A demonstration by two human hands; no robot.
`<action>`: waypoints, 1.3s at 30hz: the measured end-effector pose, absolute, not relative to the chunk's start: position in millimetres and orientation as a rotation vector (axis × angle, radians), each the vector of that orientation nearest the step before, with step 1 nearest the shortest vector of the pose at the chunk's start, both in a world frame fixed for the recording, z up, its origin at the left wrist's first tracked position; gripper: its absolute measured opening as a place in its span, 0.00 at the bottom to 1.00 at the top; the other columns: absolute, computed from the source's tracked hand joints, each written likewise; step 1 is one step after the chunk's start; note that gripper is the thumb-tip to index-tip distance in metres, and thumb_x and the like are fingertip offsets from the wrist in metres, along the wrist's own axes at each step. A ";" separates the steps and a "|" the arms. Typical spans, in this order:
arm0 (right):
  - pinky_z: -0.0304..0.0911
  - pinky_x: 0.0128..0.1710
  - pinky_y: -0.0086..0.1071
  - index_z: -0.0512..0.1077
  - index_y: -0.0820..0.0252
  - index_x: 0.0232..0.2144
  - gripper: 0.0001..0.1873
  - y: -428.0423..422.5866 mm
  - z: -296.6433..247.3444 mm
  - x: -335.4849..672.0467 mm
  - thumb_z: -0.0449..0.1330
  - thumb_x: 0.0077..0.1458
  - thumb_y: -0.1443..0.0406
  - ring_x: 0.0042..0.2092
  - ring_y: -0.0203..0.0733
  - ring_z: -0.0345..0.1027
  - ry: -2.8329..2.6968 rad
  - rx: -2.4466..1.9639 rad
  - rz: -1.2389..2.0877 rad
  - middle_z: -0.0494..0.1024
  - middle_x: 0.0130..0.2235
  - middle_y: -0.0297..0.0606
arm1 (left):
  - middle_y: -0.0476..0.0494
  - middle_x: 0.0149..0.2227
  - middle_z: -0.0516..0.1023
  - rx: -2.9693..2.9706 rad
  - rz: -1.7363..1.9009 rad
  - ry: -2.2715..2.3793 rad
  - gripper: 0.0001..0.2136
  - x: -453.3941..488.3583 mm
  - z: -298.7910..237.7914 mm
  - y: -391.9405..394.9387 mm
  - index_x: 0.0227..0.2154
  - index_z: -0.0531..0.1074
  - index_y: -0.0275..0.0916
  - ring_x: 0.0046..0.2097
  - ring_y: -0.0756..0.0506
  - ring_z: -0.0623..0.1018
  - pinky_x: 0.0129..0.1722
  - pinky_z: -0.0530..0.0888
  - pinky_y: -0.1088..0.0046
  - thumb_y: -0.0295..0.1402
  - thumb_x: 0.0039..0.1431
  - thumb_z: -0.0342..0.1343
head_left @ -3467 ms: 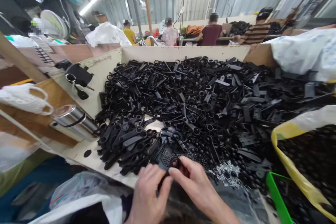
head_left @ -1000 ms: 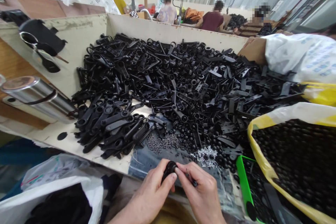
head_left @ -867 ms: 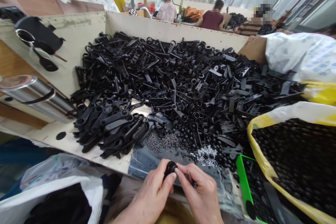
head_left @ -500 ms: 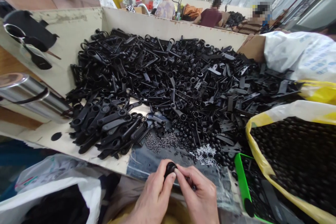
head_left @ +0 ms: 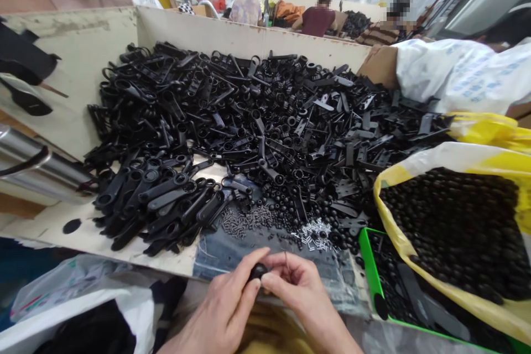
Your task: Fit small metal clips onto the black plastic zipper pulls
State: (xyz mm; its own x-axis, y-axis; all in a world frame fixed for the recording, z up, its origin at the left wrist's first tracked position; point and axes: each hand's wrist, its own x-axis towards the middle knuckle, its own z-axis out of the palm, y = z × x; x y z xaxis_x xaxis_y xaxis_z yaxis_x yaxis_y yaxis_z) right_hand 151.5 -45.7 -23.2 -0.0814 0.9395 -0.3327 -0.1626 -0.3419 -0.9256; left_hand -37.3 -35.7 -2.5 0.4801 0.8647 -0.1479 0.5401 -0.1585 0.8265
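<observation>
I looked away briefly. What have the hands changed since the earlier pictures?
The left hand still pinches the small black round part, and the right hand has shifted rightward, a thin pin showing at its fingers. The heap of black plastic parts lies as it did; only the head view has swung.

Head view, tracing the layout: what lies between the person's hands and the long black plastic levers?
Head view: a blue denim cloth strewn with tiny dark pins.

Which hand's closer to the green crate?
Right. The right hand is just left of the green plastic crate, not touching it; the left hand is farther left, on the right hand's far side.
</observation>
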 end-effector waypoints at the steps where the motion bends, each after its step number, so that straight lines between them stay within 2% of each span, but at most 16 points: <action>1: 0.62 0.27 0.27 0.84 0.62 0.36 0.27 -43.4 -22.5 150.6 0.74 0.48 0.45 0.25 0.33 0.63 -0.928 -1.275 1.594 0.76 0.24 0.33 | 0.41 0.50 0.84 1.908 0.452 1.217 0.24 -37.8 -3.9 -35.8 0.70 0.55 0.49 0.46 0.40 0.84 0.48 0.79 0.63 0.37 0.73 0.41; 3: 0.59 0.26 0.26 0.84 0.62 0.36 0.27 -37.4 -22.1 148.4 0.73 0.49 0.44 0.25 0.33 0.60 -0.949 -1.271 1.579 0.76 0.24 0.33 | 0.36 0.48 0.84 2.001 0.425 1.328 0.28 -37.2 -5.4 -36.3 0.72 0.53 0.44 0.48 0.35 0.84 0.49 0.79 0.55 0.34 0.71 0.43; 5: 0.58 0.26 0.27 0.85 0.61 0.39 0.26 -30.4 -22.4 146.9 0.72 0.51 0.45 0.26 0.33 0.60 -1.010 -1.293 1.533 0.76 0.25 0.33 | 0.33 0.51 0.83 1.930 0.412 1.433 0.27 -36.5 -4.0 -36.2 0.69 0.57 0.41 0.53 0.33 0.82 0.55 0.76 0.49 0.35 0.69 0.45; 7: 0.61 0.29 0.29 0.84 0.61 0.43 0.25 -24.4 -22.0 146.9 0.70 0.54 0.47 0.28 0.36 0.63 -1.095 -1.308 1.515 0.78 0.29 0.35 | 0.33 0.57 0.79 1.679 0.400 1.465 0.23 -37.3 -0.2 -34.6 0.63 0.64 0.43 0.60 0.34 0.77 0.60 0.73 0.50 0.37 0.67 0.48; 9: 0.63 0.32 0.31 0.84 0.60 0.46 0.23 -21.0 -20.7 148.3 0.67 0.59 0.49 0.30 0.38 0.66 -1.240 -1.328 1.461 0.79 0.30 0.36 | 0.37 0.59 0.78 1.425 0.377 1.419 0.17 -39.3 3.8 -30.8 0.55 0.68 0.44 0.62 0.37 0.75 0.61 0.71 0.55 0.38 0.64 0.52; 11: 0.64 0.34 0.31 0.84 0.58 0.47 0.19 -20.3 -18.8 150.0 0.63 0.63 0.53 0.32 0.39 0.67 -1.415 -1.338 1.349 0.77 0.30 0.35 | 0.39 0.53 0.80 1.290 0.361 1.338 0.14 -40.9 6.6 -25.6 0.48 0.69 0.43 0.56 0.39 0.78 0.56 0.73 0.60 0.37 0.61 0.55; 14: 0.66 0.38 0.31 0.83 0.56 0.50 0.17 -21.8 -16.7 151.4 0.59 0.67 0.58 0.37 0.41 0.71 -1.563 -1.292 1.232 0.78 0.35 0.36 | 0.49 0.36 0.77 1.196 0.336 1.251 0.13 -40.1 9.6 -19.0 0.45 0.67 0.42 0.38 0.46 0.76 0.41 0.73 0.68 0.37 0.58 0.56; 16: 0.67 0.41 0.32 0.82 0.56 0.51 0.16 -22.5 -16.0 152.1 0.57 0.69 0.60 0.40 0.41 0.73 -1.591 -1.246 1.228 0.80 0.39 0.38 | 0.57 0.26 0.68 1.137 0.316 1.204 0.14 -38.1 11.7 -18.0 0.47 0.67 0.41 0.29 0.49 0.68 0.34 0.68 0.71 0.37 0.59 0.55; 19: 0.66 0.39 0.31 0.82 0.56 0.51 0.16 -22.2 -14.7 154.5 0.59 0.68 0.60 0.39 0.40 0.73 -1.631 -1.238 1.249 0.79 0.38 0.38 | 0.62 0.20 0.60 1.061 0.283 1.157 0.20 -36.2 12.9 -21.8 0.54 0.65 0.38 0.25 0.50 0.60 0.33 0.64 0.71 0.40 0.62 0.53; 22: 0.63 0.33 0.30 0.82 0.55 0.51 0.16 -21.5 -12.7 158.4 0.63 0.65 0.59 0.34 0.39 0.69 -1.702 -1.254 1.268 0.78 0.35 0.35 | 0.61 0.19 0.62 1.012 0.282 1.171 0.27 -37.6 9.4 -27.3 0.61 0.62 0.35 0.26 0.49 0.61 0.39 0.65 0.69 0.44 0.63 0.53; 26: 0.63 0.36 0.32 0.81 0.53 0.53 0.15 -21.5 -9.9 162.9 0.62 0.67 0.60 0.37 0.40 0.69 -1.807 -1.207 1.265 0.77 0.37 0.35 | 0.60 0.21 0.64 0.956 0.246 1.165 0.34 -40.8 3.9 -30.3 0.64 0.59 0.31 0.27 0.49 0.61 0.32 0.61 0.71 0.49 0.60 0.56; 36: 0.65 0.38 0.32 0.80 0.54 0.54 0.14 -25.0 -3.4 165.3 0.60 0.68 0.64 0.39 0.40 0.70 -1.899 -1.202 1.289 0.77 0.39 0.36 | 0.59 0.22 0.63 0.920 0.248 1.066 0.34 -40.1 6.4 -30.4 0.62 0.62 0.31 0.26 0.50 0.59 0.29 0.57 0.72 0.50 0.61 0.57; 39: 0.65 0.36 0.31 0.78 0.51 0.56 0.18 -31.2 -1.2 169.0 0.64 0.65 0.63 0.37 0.39 0.70 -1.857 -1.276 1.282 0.77 0.39 0.34 | 0.58 0.23 0.64 0.925 0.255 1.106 0.33 -41.2 4.3 -31.3 0.61 0.65 0.32 0.27 0.50 0.62 0.29 0.60 0.73 0.51 0.59 0.58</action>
